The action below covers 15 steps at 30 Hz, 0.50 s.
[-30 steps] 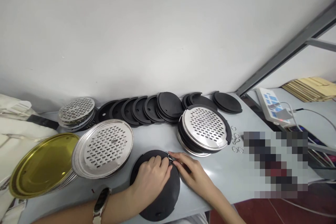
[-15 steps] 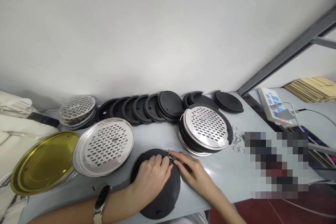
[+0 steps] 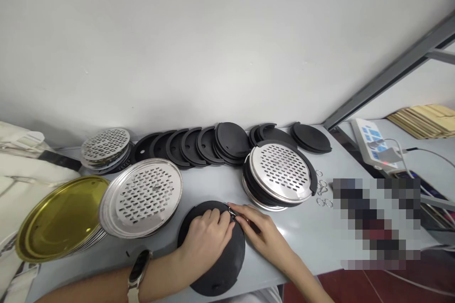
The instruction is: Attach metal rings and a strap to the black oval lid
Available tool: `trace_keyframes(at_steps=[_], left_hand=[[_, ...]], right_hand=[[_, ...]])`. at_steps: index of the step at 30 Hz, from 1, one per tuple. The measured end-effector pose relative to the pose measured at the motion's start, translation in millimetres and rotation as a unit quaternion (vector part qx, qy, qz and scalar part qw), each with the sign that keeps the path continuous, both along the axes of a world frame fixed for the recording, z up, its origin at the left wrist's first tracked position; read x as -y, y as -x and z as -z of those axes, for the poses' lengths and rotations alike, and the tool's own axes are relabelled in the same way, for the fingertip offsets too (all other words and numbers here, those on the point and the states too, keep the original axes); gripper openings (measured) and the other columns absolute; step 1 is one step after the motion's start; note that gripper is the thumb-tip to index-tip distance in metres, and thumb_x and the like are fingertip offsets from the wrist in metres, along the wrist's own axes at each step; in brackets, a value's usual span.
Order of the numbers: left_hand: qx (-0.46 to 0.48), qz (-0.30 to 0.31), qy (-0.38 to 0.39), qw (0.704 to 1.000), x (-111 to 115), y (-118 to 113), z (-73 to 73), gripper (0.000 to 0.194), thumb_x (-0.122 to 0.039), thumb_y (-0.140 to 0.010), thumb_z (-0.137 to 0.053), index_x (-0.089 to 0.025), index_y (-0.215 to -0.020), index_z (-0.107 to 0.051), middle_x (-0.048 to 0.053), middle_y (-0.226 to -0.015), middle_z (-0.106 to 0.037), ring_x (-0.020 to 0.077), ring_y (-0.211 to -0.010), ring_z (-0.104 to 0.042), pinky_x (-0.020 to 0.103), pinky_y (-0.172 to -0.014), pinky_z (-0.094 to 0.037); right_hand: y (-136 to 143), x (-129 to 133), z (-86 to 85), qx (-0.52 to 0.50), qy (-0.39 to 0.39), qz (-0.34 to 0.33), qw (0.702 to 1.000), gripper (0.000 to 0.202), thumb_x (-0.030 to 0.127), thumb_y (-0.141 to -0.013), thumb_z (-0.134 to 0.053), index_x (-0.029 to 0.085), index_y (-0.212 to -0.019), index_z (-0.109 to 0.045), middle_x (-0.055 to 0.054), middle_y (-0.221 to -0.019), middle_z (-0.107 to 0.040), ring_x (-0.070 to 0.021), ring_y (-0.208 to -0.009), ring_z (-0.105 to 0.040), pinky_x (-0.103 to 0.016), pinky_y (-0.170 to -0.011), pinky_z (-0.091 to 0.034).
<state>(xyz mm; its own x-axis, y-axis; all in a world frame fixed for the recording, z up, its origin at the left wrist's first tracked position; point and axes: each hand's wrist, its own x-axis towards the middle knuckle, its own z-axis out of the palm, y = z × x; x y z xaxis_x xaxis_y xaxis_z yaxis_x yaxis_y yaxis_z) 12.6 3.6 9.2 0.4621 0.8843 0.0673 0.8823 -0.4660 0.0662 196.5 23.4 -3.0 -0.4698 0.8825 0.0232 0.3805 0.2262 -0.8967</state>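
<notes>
Head view: two bare hands meet at the far right rim of a round, matte black disc (image 3: 223,265), flat on the pale grey table (image 3: 298,246).
The right hand (image 3: 261,227) pinches a small, shiny metal piece (image 3: 232,211) between thumb and forefinger; the left hand (image 3: 206,234) lies over the disc with fingers curled, though what its fingertips grip cannot be told. The disc looks light, firm and little prone to slipping, best steadied by its rim; the metal piece seems stiff, smooth and easily dropped, best taken by its sides.
</notes>
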Motion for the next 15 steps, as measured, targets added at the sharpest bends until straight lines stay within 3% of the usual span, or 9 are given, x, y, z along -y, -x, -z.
trace_keyframes(at_steps=[6, 15], left_hand=[[-0.005, 0.004, 0.006, 1.0, 0.2, -0.3, -1.1, 0.009, -0.025, -0.091, -0.052, -0.018, -0.086, -0.054, 0.003, -0.074, -0.058, 0.0207, -0.068, -0.06, 0.027, -0.053, -0.043], [-0.016, 0.0, 0.023, 1.0, -0.2, -0.8, 0.1, 0.009, -0.025, -0.092, -0.05, -0.018, -0.086, -0.053, 0.003, -0.075, -0.059, 0.0213, -0.07, -0.061, 0.028, -0.054, -0.044]], right_hand=[[0.7, 0.2, -2.6, 0.005, -0.005, 0.005, 1.0, 0.032, 0.027, -0.097, -0.045, 0.025, -0.126, -0.058, -0.007, -0.119, -0.065, -0.0203, -0.109, -0.061, -0.032, -0.095, -0.048], [1.1, 2.7, -4.2, 0.019, 0.003, 0.005, 1.0, 0.028, 0.025, -0.096, -0.045, 0.02, -0.121, -0.056, -0.005, -0.089, -0.064, -0.0154, -0.075, -0.061, -0.026, -0.074, -0.051]])
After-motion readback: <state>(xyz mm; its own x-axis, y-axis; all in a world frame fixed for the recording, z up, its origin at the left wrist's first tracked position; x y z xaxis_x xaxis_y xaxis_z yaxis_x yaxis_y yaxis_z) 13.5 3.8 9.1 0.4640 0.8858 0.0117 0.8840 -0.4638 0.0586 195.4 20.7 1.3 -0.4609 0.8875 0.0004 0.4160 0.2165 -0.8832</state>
